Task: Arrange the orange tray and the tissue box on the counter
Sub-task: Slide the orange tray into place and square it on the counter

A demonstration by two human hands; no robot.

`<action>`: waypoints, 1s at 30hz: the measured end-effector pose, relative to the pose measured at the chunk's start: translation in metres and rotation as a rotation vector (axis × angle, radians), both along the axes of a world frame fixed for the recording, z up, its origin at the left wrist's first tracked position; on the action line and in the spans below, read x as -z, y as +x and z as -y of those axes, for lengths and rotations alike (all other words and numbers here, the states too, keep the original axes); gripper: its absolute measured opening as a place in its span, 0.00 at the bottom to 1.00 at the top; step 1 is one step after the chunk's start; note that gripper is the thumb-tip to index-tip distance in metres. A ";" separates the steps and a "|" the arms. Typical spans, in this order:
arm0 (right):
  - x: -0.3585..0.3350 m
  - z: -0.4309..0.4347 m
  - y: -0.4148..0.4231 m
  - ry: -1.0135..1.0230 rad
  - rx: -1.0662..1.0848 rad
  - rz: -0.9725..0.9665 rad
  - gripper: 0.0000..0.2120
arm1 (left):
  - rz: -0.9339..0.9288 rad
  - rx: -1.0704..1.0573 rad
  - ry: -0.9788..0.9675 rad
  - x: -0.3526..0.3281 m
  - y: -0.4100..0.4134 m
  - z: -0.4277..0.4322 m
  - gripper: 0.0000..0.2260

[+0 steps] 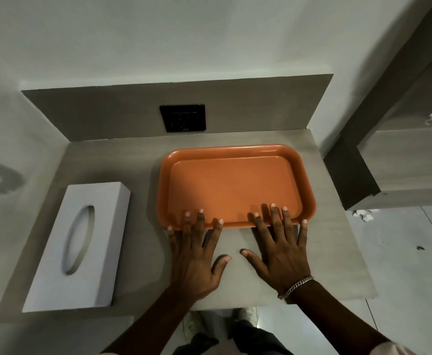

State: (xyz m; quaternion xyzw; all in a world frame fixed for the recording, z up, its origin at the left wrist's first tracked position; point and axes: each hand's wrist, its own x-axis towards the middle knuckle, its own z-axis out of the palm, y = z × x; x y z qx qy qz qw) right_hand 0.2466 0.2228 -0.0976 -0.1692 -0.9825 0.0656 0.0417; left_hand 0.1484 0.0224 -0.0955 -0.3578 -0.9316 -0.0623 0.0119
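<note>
An empty orange tray [235, 185] lies flat on the grey counter [112, 160], right of centre, near the back wall. A white tissue box [56, 252] with an oval slot lies at the counter's left front, slightly turned. My left hand [197, 254] rests flat with spread fingers, its fingertips over the tray's near rim on the left. My right hand [281, 249], with a chain bracelet on the wrist, lies flat the same way, its fingertips over the near rim on the right. Neither hand grips anything.
A black wall socket [182, 118] sits in the backsplash behind the tray. A wooden shelf unit [399, 160] stands to the right of the counter. White scraps [363, 216] lie on the tiled floor below it.
</note>
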 end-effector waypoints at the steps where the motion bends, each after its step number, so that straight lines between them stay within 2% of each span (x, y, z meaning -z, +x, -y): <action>1: 0.000 0.000 -0.001 -0.001 0.001 -0.001 0.42 | 0.001 -0.002 0.006 0.000 -0.001 0.000 0.35; 30: -0.005 -0.026 -0.067 -0.020 -0.002 0.028 0.42 | -0.002 0.000 0.027 0.000 -0.073 -0.018 0.34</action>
